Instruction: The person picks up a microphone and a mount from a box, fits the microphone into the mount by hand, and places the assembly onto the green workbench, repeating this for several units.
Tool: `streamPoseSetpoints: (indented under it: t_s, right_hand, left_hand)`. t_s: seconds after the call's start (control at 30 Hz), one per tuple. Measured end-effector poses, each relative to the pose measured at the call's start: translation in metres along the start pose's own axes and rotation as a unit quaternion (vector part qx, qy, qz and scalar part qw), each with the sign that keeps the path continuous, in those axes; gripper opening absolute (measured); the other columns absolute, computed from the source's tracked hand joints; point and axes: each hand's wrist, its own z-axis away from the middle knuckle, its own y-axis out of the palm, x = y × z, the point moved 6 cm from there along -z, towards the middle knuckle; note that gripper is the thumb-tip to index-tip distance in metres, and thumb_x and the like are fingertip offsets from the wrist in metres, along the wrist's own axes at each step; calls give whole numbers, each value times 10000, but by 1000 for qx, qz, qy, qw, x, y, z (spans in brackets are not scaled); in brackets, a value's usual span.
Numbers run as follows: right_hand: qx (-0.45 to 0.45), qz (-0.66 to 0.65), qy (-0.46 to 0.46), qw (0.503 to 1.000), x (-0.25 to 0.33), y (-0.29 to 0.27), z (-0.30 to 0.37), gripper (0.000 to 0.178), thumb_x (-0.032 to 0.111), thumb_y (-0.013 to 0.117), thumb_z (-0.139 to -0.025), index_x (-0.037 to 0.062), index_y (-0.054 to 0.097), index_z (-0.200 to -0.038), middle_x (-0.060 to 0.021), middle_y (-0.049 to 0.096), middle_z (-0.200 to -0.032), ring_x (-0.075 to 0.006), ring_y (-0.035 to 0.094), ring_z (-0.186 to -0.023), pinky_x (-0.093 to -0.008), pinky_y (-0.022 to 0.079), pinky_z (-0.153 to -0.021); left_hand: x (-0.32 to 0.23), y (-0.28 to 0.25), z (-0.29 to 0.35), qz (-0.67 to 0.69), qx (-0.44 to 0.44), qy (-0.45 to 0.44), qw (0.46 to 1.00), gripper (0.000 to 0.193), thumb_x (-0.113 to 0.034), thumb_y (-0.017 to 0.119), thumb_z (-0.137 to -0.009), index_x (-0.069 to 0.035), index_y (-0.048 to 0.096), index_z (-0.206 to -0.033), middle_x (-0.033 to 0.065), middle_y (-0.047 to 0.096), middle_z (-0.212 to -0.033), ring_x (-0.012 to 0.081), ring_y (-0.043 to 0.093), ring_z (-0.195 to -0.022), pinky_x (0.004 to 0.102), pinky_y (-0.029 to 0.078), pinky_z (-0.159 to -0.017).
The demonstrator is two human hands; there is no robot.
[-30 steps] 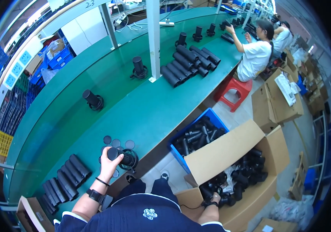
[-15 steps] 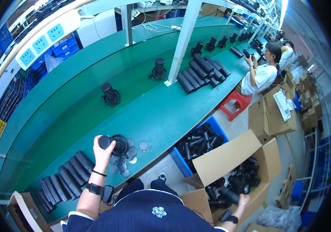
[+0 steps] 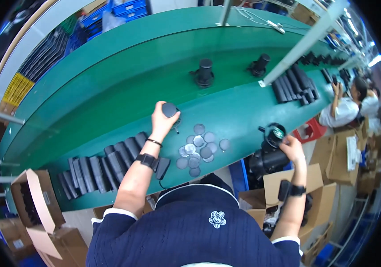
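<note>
My left hand (image 3: 161,122) is wrapped round an upright black cylindrical part (image 3: 169,110) with a round flat top, at the table's green surface; its lower end is mostly hidden by the hand. Out to the right, my right hand (image 3: 293,149) grips the rim of a black plastic fitting (image 3: 268,160). That fitting has a wide round mouth, a small side tab and something green inside, and hangs past the table edge. Between my hands lie several thin round grey discs (image 3: 206,152), loosely spread. Left of them, black tubes (image 3: 97,171) lie side by side in a row.
Two black assemblies (image 3: 204,73) stand on the green belt beyond. More black tubes (image 3: 293,84) are piled by a metal post (image 3: 306,42). A cardboard box (image 3: 317,191) and a blue bin (image 3: 238,175) of black parts stand below. Co-workers sit at far right near a red stool (image 3: 310,130).
My right hand has risen from the cardboard box with a black fitting. My left hand has carried its cylindrical part away from the discs, farther over the table. The view has turned left.
</note>
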Motion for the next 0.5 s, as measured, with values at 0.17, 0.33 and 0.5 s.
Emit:
streamPoseSetpoints:
  t_s: [0.17,0.33,0.5]
  right_hand:
    - [186,151,-81,967,94,76,-105,267,285,673,-627,56,660,-763,-165,664,-785,-303,643,-753,-371,510,-712]
    - [346,298,-176,872,133,141,-172,343,322,619,-647,35,694,-820,-164,675,-823,-304,644,-763,-388,504,-677]
    - [381,287,-185,859,152,173,-202,346,300,608,-685,38,695,-894,-152,680,-894,-293,644,-807,-399,498,-699]
  left_hand:
    - [10,-3,4,-10,21,-11,1000,575,-214,813,-633,-55,481,-1075,157,611,-967,322,616,-908,392,501,-787]
    - [-13,-10,11,-89,0,70,994,614,-204,807,-635,-30,484,-1127,161,580,-1042,304,585,-989,379,476,-857]
    - [-16,-13,15,-114,-8,63,991,658,-187,761,-696,-69,472,-1275,171,547,-1167,319,529,-1112,390,433,-945]
